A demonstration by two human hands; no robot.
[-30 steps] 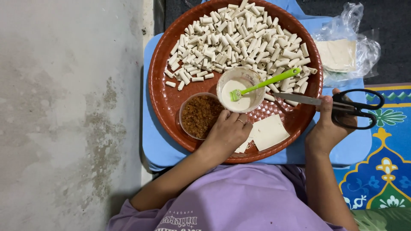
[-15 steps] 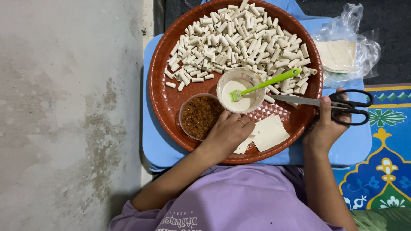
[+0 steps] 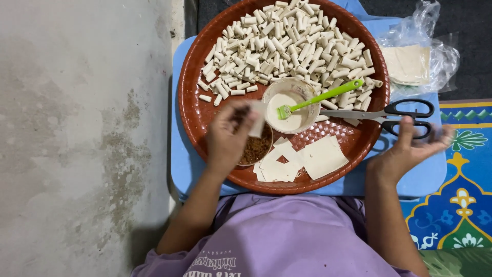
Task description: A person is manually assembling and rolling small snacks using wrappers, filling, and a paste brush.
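Left hand (image 3: 228, 136) has lifted off the cut pastry squares (image 3: 279, 164), now pinching one pale wrapper piece (image 3: 254, 119) over the brown filling bowl (image 3: 256, 149). Right hand (image 3: 405, 151) released the black-handled scissors (image 3: 394, 114), fingers loosely spread, empty.

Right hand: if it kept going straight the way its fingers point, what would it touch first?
Probably the black handles of the scissors, which lie just ahead of the right hand; height above them is unclear.

The light is soft and even, rather bright, with only weak shadows under the round tray (image 3: 189, 102). Both hands, the left hand (image 3: 228, 136) and right hand (image 3: 410, 149), show motion blur; everything else is sharp.
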